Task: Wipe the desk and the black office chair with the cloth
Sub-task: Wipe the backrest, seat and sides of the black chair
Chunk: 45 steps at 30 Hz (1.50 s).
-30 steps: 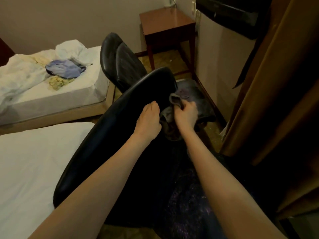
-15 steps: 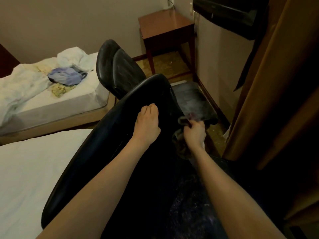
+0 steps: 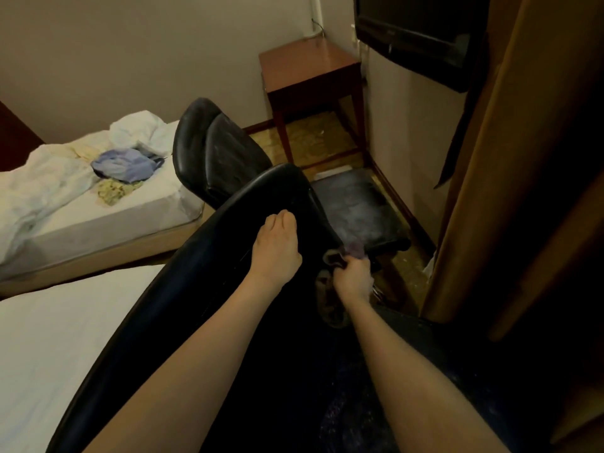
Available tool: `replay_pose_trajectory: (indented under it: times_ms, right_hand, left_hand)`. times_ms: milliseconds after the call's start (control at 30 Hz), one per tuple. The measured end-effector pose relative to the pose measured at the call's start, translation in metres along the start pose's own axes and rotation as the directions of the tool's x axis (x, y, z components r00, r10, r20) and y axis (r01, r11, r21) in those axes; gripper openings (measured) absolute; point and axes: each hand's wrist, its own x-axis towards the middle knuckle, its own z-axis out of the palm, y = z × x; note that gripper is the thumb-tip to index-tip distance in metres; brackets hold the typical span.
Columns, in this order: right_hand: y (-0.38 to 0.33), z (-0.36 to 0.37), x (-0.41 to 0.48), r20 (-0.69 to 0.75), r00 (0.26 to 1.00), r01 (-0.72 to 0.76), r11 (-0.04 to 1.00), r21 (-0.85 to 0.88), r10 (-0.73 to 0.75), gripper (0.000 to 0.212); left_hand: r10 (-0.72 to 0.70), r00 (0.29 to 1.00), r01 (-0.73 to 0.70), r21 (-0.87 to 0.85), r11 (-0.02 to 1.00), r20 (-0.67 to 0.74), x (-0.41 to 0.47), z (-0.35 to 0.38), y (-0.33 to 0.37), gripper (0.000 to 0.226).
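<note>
Cloth, dark and bunched, is pinched in the curled fingers of the right hand just right of frame centre, with a loose end hanging below the wrist. It sits at the right edge of the black chair, whose tilted back runs from the lower left of the frame up to the centre. The left hand lies flat on that back, fingers straight and pressed together, holding nothing, just left of the cloth. Both forearms reach in from the bottom edge.

Above the chair stands a 2nd black backrest, and a dusty black seat shows just above the right hand; I cannot tell which backrest it belongs to. The desk, small and red-brown, stands in the corner at upper centre, well apart from the cloth.

2 beds fill the left: the far bed carries rumpled sheets and a blue garment, and the near bed has a plain white sheet. A dark screen is mounted at upper right, with a brown curtain down the right side.
</note>
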Motion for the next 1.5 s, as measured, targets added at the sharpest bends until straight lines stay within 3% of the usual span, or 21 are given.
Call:
replay_pose_trajectory:
  times_ms: [67,167,267,333,400,533,667,767,933,1100,1167,1233,1300,1367,1500]
  right_hand:
    - [0.017,-0.008,-0.001,0.008,1.000,-0.015,1.000,0.000,0.015,0.031]
    - [-0.007,-0.029,0.010,-0.099,0.994,0.055,0.996,0.072,-0.048,0.032]
    - [-0.064,-0.049,0.029,-0.203,0.957,0.237,0.961,0.142,-0.206,0.033]
    - [-0.098,-0.049,0.039,-0.182,0.915,0.388,0.909,0.155,-0.360,0.033]
    - [-0.114,-0.035,0.048,-0.119,0.903,0.423,0.901,0.091,-0.412,0.033]
    - [-0.087,-0.008,0.056,-0.142,0.961,0.248,0.968,0.044,-0.239,0.032]
    - [-0.002,-0.003,0.059,0.033,0.999,0.041,0.991,-0.129,-0.037,0.038]
    - [0.027,-0.011,0.056,0.129,0.985,-0.086,0.968,-0.235,0.119,0.038]
    - [-0.040,-0.032,0.068,-0.049,0.975,0.219,0.975,0.043,-0.217,0.038]
    - [-0.070,-0.012,0.049,-0.103,0.919,0.376,0.925,-0.049,-0.379,0.042]
    - [-0.035,0.008,0.034,-0.112,0.953,0.285,0.959,0.013,-0.282,0.044]
    - [0.009,0.018,0.026,0.008,0.993,0.115,0.993,0.002,-0.115,0.041]
    - [0.044,0.016,0.019,0.147,0.986,-0.062,0.992,-0.107,0.078,0.034]
    - [0.062,0.010,0.016,0.149,0.966,-0.187,0.970,-0.156,0.211,0.033]
    - [0.041,-0.004,0.026,0.048,0.994,-0.105,0.994,0.034,0.103,0.041]
  left_hand:
    - [0.019,0.999,-0.019,0.003,1.000,0.044,0.007,-0.002,0.007,0.049]
    - [0.004,0.998,-0.002,-0.028,1.000,0.064,0.016,-0.003,0.008,0.045]
    - [0.008,0.995,-0.005,-0.027,1.000,0.103,0.016,0.000,0.003,0.041]
    - [0.009,0.995,-0.006,-0.023,1.000,0.104,0.015,0.002,0.000,0.035]
    - [0.004,0.997,-0.001,-0.028,1.000,0.082,0.017,0.002,-0.003,0.030]
    - [0.033,0.998,-0.033,-0.012,0.999,0.059,0.018,0.007,-0.008,0.032]
    - [0.034,0.999,-0.032,-0.035,0.999,0.034,0.016,0.010,-0.013,0.030]
    - [0.048,0.999,-0.047,-0.049,0.998,0.021,0.015,0.011,-0.013,0.029]
    - [0.049,0.999,-0.050,-0.065,0.997,-0.008,0.014,0.010,-0.014,0.029]
    - [0.062,0.998,-0.063,-0.046,0.997,-0.014,0.009,0.015,-0.016,0.030]
    - [0.068,0.997,-0.069,-0.039,0.997,-0.023,0.007,0.018,-0.020,0.031]
    - [0.066,0.997,-0.068,-0.031,0.997,-0.037,0.007,0.021,-0.024,0.032]
    - [0.072,0.996,-0.072,0.000,0.997,-0.048,0.007,0.022,-0.025,0.032]
    - [0.075,0.997,-0.075,0.009,0.997,-0.033,0.006,0.023,-0.023,0.031]
    - [0.078,0.996,-0.077,0.014,0.997,-0.047,0.007,0.022,-0.025,0.030]
